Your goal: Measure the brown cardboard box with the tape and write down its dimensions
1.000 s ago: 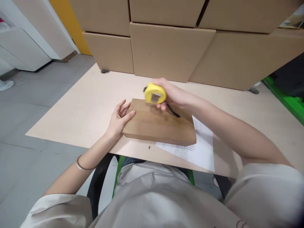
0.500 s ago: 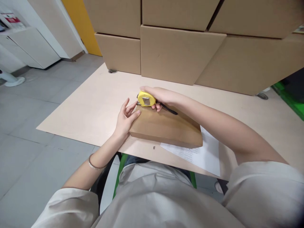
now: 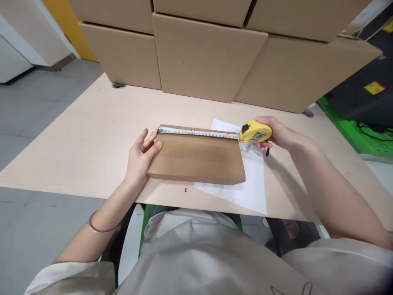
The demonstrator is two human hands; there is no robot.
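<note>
A flat brown cardboard box (image 3: 196, 159) lies on the table in front of me, partly over a printed sheet of paper (image 3: 254, 180). At the box's left end is my left hand (image 3: 140, 153), its thumb on the top face and its fingers by the metal end of the tape blade (image 3: 199, 132). The blade runs straight across the top of the box near the far edge. My right hand (image 3: 274, 133) is closed around the yellow tape measure (image 3: 255, 132), just past the box's right end. A black strap hangs below that hand.
Large cardboard boxes (image 3: 208, 61) stand stacked along the back of the table (image 3: 76, 151). A small dark mark (image 3: 186, 190) shows near the front edge. To the right is a dark case with yellow labels (image 3: 374, 87) above a green frame (image 3: 334, 123).
My right hand has moved right with the tape measure, drawing the blade out along the box. My left hand stays at the box's left end. The view has shifted right.
</note>
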